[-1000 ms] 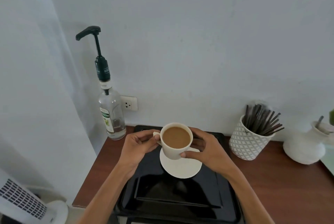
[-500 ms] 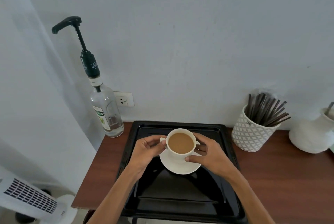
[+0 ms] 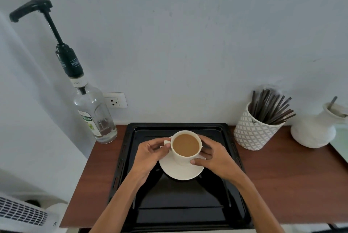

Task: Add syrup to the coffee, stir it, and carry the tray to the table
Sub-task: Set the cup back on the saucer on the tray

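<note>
Reaching in over the near edge of the worktop [image 3: 282, 185], both forearms cross the black tray [image 3: 178, 204], whose near rim is cut off by the bottom of the view. Down past the worktop's near left corner, a white slotted fan [image 3: 22, 214] is only partly in view.

In the far half of the tray lies a white saucer [image 3: 180, 173], and over it is the cup [image 3: 180, 160], filled with milky coffee [image 3: 186, 145]. The left hand [image 3: 150, 154] pinches the cup's handle, fingers curled. The right hand [image 3: 216, 159] grips the cup from the other side, thumb on the near wall and fingers wrapped round the back. The hands cover the saucer's sides, and whether the cup's base touches the saucer cannot be told.

At the worktop's far left corner, just beside the tray, the syrup bottle [image 3: 96, 118] stands with its black pump [image 3: 31, 9] raised and the spout pointing left, away from the cup. By the far edge right of the tray, a patterned white pot [image 3: 252, 133] holds dark stirrers [image 3: 271, 108]. Farther right a white jug [image 3: 314, 133] is clipped by the frame; what it holds is hard to make out. A socket [image 3: 114, 100] on the wall is partly hidden behind the bottle.
</note>
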Available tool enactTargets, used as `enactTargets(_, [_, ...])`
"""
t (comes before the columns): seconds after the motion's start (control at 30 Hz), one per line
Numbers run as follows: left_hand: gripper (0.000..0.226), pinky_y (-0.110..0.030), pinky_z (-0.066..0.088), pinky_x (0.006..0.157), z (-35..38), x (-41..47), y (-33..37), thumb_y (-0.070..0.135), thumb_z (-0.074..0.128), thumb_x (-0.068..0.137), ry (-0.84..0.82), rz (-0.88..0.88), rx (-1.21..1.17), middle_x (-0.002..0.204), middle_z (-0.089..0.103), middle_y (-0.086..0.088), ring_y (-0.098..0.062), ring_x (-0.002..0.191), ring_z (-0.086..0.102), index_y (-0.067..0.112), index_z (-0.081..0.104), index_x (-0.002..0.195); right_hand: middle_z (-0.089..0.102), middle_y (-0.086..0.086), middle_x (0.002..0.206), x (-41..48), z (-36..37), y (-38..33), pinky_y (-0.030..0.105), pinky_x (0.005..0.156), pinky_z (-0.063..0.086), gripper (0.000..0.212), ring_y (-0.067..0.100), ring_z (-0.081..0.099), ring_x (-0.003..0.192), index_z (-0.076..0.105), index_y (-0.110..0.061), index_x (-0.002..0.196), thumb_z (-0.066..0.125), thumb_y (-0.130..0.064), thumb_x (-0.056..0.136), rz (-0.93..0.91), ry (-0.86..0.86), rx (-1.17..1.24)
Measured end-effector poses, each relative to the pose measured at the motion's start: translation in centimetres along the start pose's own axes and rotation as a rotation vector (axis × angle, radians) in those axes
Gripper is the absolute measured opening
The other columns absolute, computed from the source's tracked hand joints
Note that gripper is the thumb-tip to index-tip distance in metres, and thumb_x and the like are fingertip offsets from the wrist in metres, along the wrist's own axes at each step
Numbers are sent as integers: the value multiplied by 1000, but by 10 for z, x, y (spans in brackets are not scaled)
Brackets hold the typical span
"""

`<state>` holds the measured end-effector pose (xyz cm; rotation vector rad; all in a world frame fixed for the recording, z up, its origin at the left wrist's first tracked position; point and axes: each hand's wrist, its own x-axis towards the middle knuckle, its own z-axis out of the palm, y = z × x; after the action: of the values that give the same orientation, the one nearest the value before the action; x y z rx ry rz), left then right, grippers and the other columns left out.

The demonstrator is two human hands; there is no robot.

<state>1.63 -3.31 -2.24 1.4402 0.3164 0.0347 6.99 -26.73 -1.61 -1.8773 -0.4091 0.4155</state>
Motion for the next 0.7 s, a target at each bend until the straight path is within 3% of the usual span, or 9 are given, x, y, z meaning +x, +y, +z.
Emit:
enactTargets(0.37, [14,-40,55,92,3,-1,1,14,71,93,15,20,66,103,81,-2,-20,99,73,17,80,103,66,-12,135,-2,-3,-5,33,109,50,80,10,63,126,55,-30,140,91,-16,71,8,-4,-43])
enactTargets(0.47, [13,-40,54,93,2,0,-1,13,71,93,18,26,62,102,81,-1,-18,98,73,17,79,102,66,-8,128,-6,-21,-15,30,96,59,79,10,71,106,53,-29,144,89,-20,75,57,22,-171])
enactTargets(0.6, [12,-43,53,96,5,1,-2,8,70,93,28,44,48,98,82,-4,-10,89,74,12,79,101,73,-9,102,-18,-60,-41,18,74,55,48,8,70,78,65,-30,129,82,-28,84,59,196,-362])
enactTargets(0.7, [13,-47,52,102,6,1,-3,6,69,93,39,35,21,98,82,-5,-19,96,73,12,79,100,71,-3,81,-32,-89,-61,17,66,46,23,12,65,68,72,-32,110,76,-25,89,-11,429,-454])
